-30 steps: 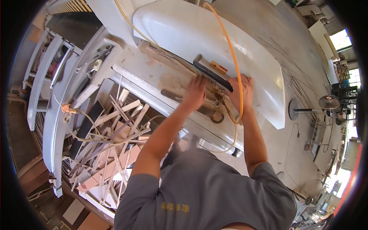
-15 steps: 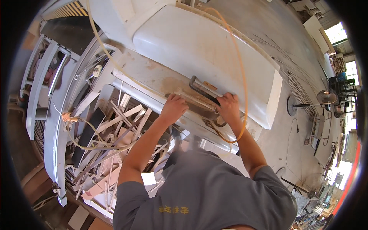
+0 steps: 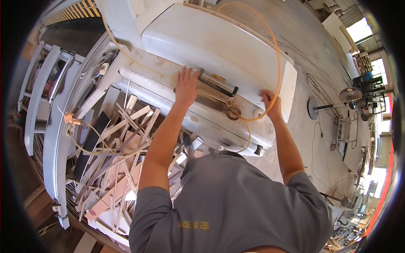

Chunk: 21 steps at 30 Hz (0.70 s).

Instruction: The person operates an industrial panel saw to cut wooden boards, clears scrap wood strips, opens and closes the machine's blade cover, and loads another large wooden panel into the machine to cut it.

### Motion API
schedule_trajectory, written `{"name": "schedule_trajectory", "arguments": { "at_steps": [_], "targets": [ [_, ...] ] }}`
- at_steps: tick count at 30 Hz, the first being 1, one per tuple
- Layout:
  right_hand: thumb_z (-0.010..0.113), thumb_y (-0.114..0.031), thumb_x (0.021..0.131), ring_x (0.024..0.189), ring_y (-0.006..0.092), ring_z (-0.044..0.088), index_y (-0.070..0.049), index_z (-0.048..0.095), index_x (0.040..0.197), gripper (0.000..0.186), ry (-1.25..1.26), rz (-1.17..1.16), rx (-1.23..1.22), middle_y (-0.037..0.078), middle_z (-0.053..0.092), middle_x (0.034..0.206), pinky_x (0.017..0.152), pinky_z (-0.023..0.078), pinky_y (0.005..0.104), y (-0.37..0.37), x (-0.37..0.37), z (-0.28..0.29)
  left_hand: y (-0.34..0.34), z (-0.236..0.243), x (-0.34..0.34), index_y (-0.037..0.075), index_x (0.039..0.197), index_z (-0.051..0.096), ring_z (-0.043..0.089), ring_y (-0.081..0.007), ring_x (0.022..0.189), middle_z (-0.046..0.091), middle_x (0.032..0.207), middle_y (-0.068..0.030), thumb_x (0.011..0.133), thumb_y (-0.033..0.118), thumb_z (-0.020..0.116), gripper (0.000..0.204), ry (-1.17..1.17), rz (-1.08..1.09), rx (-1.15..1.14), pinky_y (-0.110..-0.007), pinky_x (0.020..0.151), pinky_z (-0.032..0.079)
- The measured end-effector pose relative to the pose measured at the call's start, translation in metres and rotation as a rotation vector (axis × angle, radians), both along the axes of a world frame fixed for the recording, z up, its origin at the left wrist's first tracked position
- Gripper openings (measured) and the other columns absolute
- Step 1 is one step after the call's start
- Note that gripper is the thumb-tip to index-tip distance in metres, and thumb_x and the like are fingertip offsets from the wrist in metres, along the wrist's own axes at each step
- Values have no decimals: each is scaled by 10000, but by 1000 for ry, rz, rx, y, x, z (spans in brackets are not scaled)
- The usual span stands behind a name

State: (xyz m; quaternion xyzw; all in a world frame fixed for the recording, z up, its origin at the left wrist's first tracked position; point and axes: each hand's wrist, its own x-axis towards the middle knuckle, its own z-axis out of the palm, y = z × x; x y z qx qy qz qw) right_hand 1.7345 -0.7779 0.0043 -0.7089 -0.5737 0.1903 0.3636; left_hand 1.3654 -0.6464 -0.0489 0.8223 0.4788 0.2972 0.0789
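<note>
My left hand (image 3: 186, 86) rests with its fingers spread on the dusty ledge (image 3: 162, 67) of a white machine. Its fingertips are beside the left end of a black bent handle (image 3: 217, 86) on the pale cover (image 3: 219, 55). Farther right, my right hand (image 3: 271, 104) has curled fingers at the cover's lower edge; what they grip, if anything, is hard to make out. An orange hose (image 3: 279, 63) loops past this hand. Between the hands, a metal rod with a ring end (image 3: 229, 102) lies on the ledge, next to a round brownish fitting (image 3: 233, 112).
Scrap strips and boards (image 3: 122, 147) are heaped at the left below the machine. A tape measure (image 3: 103, 68) lies on the frame beside them. A pale hose (image 3: 112, 36) crosses the upper left. Right of the machine stands a fan (image 3: 351, 94) on the floor.
My right hand has left the handle's right end and moved right to the cover's edge. My left hand has shifted up, its fingers now spread near the handle's left end.
</note>
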Motion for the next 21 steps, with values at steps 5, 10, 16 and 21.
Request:
{"name": "schedule_trajectory", "arguments": {
  "at_steps": [5,10,16,21],
  "targets": [
    [598,-21,942,842,206,715,-57,726,1164,259,-130,-247,76,83,768,979,751,544,338,-86,75,-6,-109,4,-34,88,1392,579,366,-411,1454,472,1513,-158,824,44,728,589,-206,179,-64,-556,1232,275],
    [595,-3,939,1020,249,697,-65,700,1237,322,-187,-334,86,121,713,1187,861,543,357,-181,152,-49,-357,-108,-105,20,1324,590,538,-444,1238,593,1321,-236,865,96,711,481,-139,421,-478,-502,1047,459],
    [577,-77,953,1335,361,530,-14,502,1471,526,189,-524,117,278,508,1472,1068,466,423,-272,232,-225,-824,-235,-134,91,1201,720,719,-337,967,748,993,-163,827,299,786,432,26,724,-1058,-429,870,566],
    [554,-139,980,1185,307,584,-45,542,1440,470,-37,158,-995,219,565,1290,952,493,427,-414,274,-309,-932,-208,-78,108,1057,756,721,-200,731,749,852,-79,959,233,623,208,219,402,-1594,-380,656,588]
  ]
}}
